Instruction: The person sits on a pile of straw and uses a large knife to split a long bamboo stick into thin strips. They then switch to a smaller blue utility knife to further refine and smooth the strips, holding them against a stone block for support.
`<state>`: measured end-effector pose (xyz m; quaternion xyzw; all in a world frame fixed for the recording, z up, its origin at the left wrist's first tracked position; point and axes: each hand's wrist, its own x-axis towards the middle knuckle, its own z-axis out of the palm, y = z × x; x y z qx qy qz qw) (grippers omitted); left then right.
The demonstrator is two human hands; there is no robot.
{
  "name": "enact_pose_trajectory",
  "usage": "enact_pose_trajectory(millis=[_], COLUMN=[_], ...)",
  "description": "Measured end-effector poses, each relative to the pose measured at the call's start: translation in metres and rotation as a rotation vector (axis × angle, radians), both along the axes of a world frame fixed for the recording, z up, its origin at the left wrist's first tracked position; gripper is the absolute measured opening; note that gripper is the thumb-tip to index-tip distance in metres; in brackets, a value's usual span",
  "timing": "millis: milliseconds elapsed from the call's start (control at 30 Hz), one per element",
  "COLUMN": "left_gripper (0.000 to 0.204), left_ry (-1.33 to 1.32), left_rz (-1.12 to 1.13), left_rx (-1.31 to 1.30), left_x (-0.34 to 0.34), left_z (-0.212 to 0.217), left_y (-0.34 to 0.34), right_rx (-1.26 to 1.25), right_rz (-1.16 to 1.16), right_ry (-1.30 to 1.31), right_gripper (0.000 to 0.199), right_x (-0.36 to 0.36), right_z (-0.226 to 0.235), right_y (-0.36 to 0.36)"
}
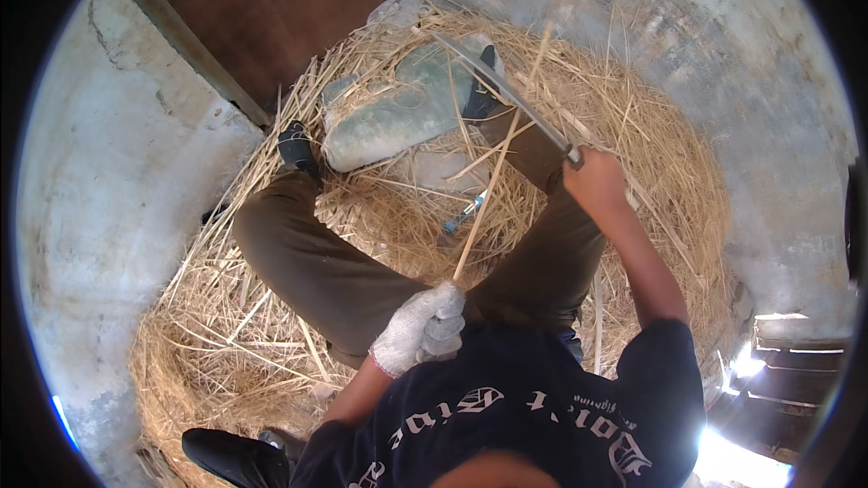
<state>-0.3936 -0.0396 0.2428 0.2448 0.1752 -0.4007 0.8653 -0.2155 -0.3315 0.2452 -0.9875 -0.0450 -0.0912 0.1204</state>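
My left hand point(419, 329), in a white knitted glove, is closed around the lower end of a thin pale strip point(491, 188), which looks like split bamboo. The strip slants up and away to the right between my knees. My bare right hand point(597, 183) grips the handle of a machete point(529, 112), a long narrow blade pointing away to the upper left. Blade and strip cross in this view; whether they touch I cannot tell.
Straw-like shavings and strips point(660, 172) cover the floor around my legs. Ahead lies a large greenish stone slab point(398, 113) between my feet. Curved grey walls point(759, 126) and a brown door panel point(280, 9) close in the space. A dark shoe point(237, 456) shows at lower left.
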Motion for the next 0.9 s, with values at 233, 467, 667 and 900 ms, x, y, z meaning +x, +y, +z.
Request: enact_pose_trajectory(millis=[233,467,667,900], left_gripper=[0.036,0.04,0.038,0.04], left_ry=[-0.006,0.056,0.029,0.074], left_rz=[-0.066,-0.026,-0.121,-0.083], left_rx=[0.016,-0.141,-0.098,-0.128], left_x=[-0.001,0.005,0.001,-0.008], left_z=[-0.007,-0.012,-0.004,0.002], left_y=[0.001,0.002,-0.002,-0.002], right_rx=[-0.09,-0.072,-0.081,-0.228], right_rz=[0.254,0.245,-0.058,0.408], right_ry=[0.073,0.103,-0.051,0.005], right_gripper=[0.022,0.02,0.018,0.021], right_x=[-0.001,-0.01,0.056,0.002], right_z=[0.022,-0.005,0.006,0.016], right_y=[-0.002,-0.015,-0.065,-0.04])
